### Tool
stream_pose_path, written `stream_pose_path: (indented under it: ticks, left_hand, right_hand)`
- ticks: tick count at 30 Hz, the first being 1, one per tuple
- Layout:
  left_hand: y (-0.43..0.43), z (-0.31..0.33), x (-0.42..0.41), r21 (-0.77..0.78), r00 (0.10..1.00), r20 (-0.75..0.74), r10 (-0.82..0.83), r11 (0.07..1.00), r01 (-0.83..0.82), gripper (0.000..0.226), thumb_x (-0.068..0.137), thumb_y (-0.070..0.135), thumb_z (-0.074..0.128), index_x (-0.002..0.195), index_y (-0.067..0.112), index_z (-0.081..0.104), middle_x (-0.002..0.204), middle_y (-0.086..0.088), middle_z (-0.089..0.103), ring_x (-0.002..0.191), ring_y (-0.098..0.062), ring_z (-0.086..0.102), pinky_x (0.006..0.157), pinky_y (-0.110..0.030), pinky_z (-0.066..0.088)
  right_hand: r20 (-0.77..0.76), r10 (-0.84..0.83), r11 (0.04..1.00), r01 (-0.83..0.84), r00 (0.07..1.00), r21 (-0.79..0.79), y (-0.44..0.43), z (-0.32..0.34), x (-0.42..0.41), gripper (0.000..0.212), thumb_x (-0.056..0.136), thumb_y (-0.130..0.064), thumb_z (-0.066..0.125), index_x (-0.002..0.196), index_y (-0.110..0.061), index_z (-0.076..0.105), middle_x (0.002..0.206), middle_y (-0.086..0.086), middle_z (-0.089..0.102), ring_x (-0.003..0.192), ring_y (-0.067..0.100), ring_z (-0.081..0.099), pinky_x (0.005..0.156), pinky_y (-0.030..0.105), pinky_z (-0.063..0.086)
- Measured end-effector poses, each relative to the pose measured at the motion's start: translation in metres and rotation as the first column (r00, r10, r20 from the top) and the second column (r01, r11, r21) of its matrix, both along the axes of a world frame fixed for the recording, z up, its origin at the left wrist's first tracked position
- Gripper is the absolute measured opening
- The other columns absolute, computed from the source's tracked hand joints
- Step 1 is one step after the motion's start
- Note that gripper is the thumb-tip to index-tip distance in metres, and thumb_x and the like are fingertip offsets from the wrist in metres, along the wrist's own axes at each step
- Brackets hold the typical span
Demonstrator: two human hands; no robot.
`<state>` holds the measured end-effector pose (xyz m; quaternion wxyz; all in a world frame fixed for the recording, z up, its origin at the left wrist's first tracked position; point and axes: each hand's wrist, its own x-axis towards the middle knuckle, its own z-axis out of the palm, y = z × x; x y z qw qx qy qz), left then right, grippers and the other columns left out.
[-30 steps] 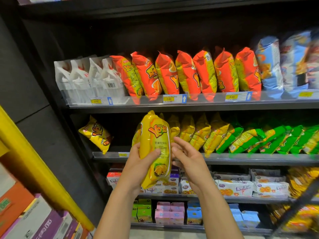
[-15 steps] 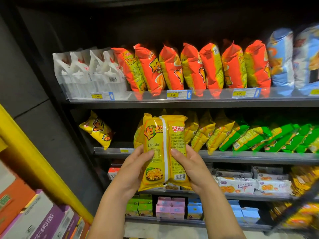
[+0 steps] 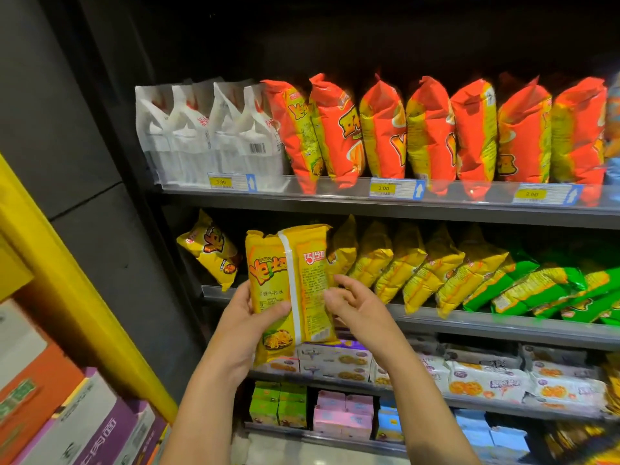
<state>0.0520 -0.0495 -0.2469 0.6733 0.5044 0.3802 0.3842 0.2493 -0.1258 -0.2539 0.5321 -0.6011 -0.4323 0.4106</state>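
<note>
Yellow snack bag [image 3: 286, 273] — left hand [image 3: 247, 319] grips its left edge, right hand [image 3: 359, 310] relaxed at its right edge.

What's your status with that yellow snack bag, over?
Left hand grips yellow snack bag, back seam showing. Right hand relaxed, fingers at its right edge. Nothing between bag and shelf.

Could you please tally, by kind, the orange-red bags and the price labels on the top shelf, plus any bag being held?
orange-red bags on the top shelf: 7
price labels on its front rail: 3
yellow bag held in the left hand: 1
Total: 11
</note>
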Motion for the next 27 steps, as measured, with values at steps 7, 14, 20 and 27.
stream_pose_path:
  ticks: [7,14,20,27]
  left_hand:
    - [0.083,-0.045,-0.017,0.112,0.952,-0.065,0.298,0.951,-0.289,0.065,0.084,0.011,0.087,0.137,0.031,0.055,0.119,0.006,0.077,0.107,-0.015,0.076,0.096,-0.051,0.060]
    - [0.146,-0.072,0.014,0.288,0.862,-0.164,0.480,0.859,-0.423,0.080,0.085,0.017,0.087,0.152,0.029,0.043,0.129,0.002,0.065,0.113,-0.017,0.065,0.097,-0.040,0.056]
    - [0.187,-0.086,0.039,0.343,0.790,-0.220,0.573,0.803,-0.487,0.067,0.086,0.026,0.086,0.145,0.029,0.055,0.122,0.002,0.068,0.111,-0.021,0.064,0.096,-0.043,0.054]
    - [0.218,-0.099,0.057,0.213,0.741,-0.255,0.621,0.784,-0.583,0.071,0.086,0.033,0.085,0.148,0.030,0.052,0.135,-0.003,0.066,0.129,-0.031,0.058,0.104,-0.052,0.050]
  right_hand:
    - [0.826,-0.136,0.987,0.150,0.547,0.063,0.075,-0.012,0.010,0.072,0.093,-0.059,0.069,0.152,-0.023,0.048,0.149,-0.003,0.055,0.137,0.021,0.049,0.110,0.040,0.046]
    - [0.995,-0.098,0.989,0.116,0.006,0.097,0.145,-0.032,0.019,0.085,0.084,-0.054,0.080,0.154,-0.020,0.046,0.145,0.015,0.056,0.127,0.037,0.055,0.105,0.050,0.048]
    - [0.992,0.018,0.992,0.124,-0.122,-0.003,0.167,-0.037,0.022,0.078,0.092,-0.043,0.075,0.158,-0.024,0.037,0.138,0.013,0.058,0.120,0.037,0.059,0.097,0.048,0.047]
    - [0.987,0.073,0.988,0.143,-0.146,-0.052,0.179,-0.032,0.023,0.065,0.096,-0.014,0.066,0.155,-0.022,0.039,0.127,0.009,0.065,0.112,0.033,0.066,0.087,0.043,0.050]
